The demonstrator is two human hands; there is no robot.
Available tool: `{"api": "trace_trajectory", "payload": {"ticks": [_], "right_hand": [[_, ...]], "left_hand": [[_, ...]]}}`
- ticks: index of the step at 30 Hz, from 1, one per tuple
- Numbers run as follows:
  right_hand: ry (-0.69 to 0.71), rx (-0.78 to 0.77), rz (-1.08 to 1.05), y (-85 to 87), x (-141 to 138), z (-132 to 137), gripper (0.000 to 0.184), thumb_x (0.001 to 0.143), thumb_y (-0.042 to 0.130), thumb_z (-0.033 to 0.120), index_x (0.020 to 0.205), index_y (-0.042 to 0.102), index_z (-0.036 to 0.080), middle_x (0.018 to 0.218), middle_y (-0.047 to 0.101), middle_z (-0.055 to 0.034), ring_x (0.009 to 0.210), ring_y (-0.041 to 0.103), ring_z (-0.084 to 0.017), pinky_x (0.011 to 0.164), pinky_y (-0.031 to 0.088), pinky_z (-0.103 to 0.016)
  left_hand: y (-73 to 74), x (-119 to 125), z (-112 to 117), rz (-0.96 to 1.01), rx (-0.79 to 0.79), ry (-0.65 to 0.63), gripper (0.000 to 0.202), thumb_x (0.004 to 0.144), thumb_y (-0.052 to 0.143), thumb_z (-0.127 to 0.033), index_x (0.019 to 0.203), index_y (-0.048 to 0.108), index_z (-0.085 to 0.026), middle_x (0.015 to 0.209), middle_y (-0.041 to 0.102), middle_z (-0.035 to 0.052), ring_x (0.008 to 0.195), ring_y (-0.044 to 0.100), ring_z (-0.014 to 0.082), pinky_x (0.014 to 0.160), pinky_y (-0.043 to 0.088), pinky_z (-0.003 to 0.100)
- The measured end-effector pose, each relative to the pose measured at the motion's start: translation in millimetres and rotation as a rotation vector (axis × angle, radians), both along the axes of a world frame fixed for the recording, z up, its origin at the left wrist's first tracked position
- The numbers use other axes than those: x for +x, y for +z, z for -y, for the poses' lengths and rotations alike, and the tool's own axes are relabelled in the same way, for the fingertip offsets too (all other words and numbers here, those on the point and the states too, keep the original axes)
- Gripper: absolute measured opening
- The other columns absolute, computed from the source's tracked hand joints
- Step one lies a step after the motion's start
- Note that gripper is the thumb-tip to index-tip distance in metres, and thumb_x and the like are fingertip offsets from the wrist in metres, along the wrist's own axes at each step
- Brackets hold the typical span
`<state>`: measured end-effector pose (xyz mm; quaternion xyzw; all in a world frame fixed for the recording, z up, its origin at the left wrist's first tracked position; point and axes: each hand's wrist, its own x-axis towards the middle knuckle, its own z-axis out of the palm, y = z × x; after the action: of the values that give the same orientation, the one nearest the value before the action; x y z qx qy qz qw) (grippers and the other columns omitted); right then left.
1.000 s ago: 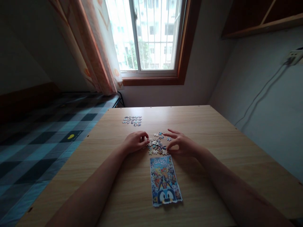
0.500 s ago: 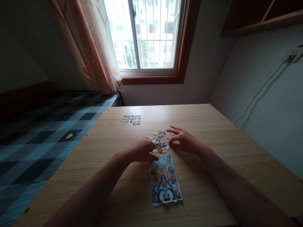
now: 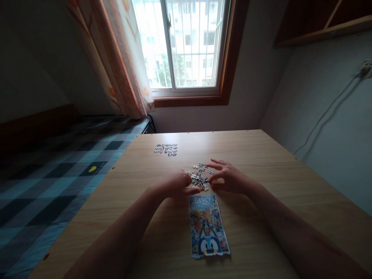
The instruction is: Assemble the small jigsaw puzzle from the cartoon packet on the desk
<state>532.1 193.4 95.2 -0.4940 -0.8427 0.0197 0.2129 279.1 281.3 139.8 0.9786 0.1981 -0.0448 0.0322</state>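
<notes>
A loose pile of jigsaw puzzle pieces lies mid-table between my two hands. My left hand rests at the pile's left side, its thumb stretched out apart from the curled index finger; the other fingers are mostly hidden. On the right side, my right hand has its fingers spread, and the thumb and fingertips touch or nearly touch pieces at the pile's edge. Just below the pile lies a colourful Bluey picture sheet with a torn near edge.
Farther back on the left of the wooden table, several puzzle pieces are laid out in rows. A bed with a checked cover stands along the left. Behind are a window and curtain; a cord hangs down the right wall.
The whole view has shifted slightly, so everything appears a bit lower and to the right. Left thumb sits higher, off the picture sheet's top edge and over the near pieces; the right hand stays beside the pile.
</notes>
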Motion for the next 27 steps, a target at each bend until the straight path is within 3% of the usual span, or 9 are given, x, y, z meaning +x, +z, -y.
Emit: {"api": "trace_trajectory", "payload": {"ticks": [16, 27], "right_hand": [[0.036, 0.017, -0.02, -4.8, 7, -3, 0.009, 0.081, 0.076, 0.028, 0.087, 0.079, 0.034, 0.138, 0.06, 0.0008, 0.139, 0.043, -0.031, 0.107, 0.043, -0.055], [0.016, -0.009, -0.059, 4.0, 7, 2, 0.001, 0.078, 0.076, 0.025, 0.077, 0.076, 0.026, 0.139, 0.059, -0.0027, 0.139, 0.043, -0.032, 0.107, 0.043, -0.054]], "left_hand": [[-3.5, -1, -1, 0.065, 0.021, 0.018, 0.058, 0.089, 0.047, -0.065, 0.059, 0.066, -0.018, 0.053, 0.059, 0.0044, 0.044, 0.04, 0.0125, 0.048, 0.02, 0.028], [-13.9, -11, -26, 0.097, 0.17, 0.177, 0.05, 0.095, 0.043, -0.051, 0.065, 0.068, -0.019, 0.064, 0.066, 0.0073, 0.057, 0.055, 0.0177, 0.054, 0.027, 0.029]]}}
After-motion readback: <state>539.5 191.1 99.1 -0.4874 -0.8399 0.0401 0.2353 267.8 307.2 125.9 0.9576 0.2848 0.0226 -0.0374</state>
